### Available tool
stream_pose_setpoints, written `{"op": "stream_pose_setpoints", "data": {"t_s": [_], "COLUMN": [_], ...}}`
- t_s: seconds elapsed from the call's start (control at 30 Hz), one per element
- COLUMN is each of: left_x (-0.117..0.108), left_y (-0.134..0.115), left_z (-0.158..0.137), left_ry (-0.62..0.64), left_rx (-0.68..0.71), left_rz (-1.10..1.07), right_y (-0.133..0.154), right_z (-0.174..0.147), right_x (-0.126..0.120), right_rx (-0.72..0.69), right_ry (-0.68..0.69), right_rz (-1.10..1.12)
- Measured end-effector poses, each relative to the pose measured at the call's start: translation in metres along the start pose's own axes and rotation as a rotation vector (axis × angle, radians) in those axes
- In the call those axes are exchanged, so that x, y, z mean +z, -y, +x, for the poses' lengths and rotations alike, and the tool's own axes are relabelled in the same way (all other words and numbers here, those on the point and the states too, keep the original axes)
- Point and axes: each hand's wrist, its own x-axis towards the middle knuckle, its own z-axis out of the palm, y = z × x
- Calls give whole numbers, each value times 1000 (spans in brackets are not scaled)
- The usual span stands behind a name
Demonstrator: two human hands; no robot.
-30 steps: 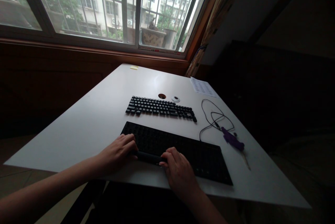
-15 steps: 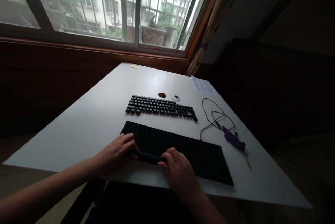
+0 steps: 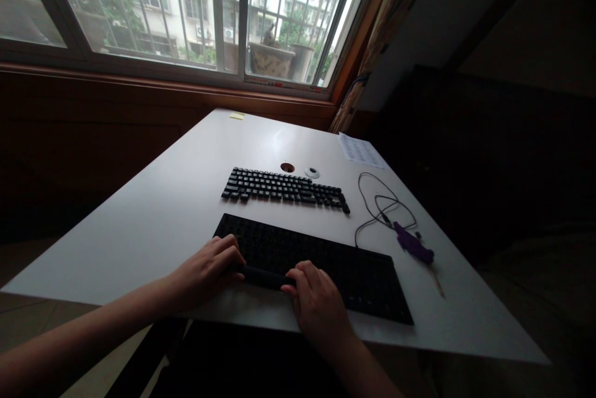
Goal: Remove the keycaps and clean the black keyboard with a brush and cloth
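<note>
Unmoved: left hand [image 3: 208, 266], right hand [image 3: 320, 298] (both curled)

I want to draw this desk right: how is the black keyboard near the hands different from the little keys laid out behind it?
The black keyboard is one wide panel, while the little keys are many separate pieces.
The black keyboard has both hands, left and right, at its near edge; no hand touches the little keys.
They share a dark colour and the white table.
</note>
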Motion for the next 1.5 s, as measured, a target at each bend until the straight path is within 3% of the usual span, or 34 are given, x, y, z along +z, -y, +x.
{"op": "stream_pose_setpoints", "data": {"t_s": [0.43, 0.73, 1.03, 1.17, 1.5], "left_x": [2, -6, -22, -16, -8], "left_y": [7, -6, -18, -8, 3], "left_z": [0, 9, 31, 26, 2], "left_ry": [-60, -126, -104, -102, 0], "left_rx": [41, 141, -52, -40, 173], "left_rz": [-31, -27, -299, -210, 125], "right_y": [-4, -6, -15, -18, -37], "right_z": [-2, 15, 16, 17, 15], "right_x": [-1, -25, -32, -34, -39], "right_rx": [36, 86, 169, 172, 325], "right_ry": [29, 238, 230, 189, 34], "right_rz": [74, 196, 481, 531, 526]}}
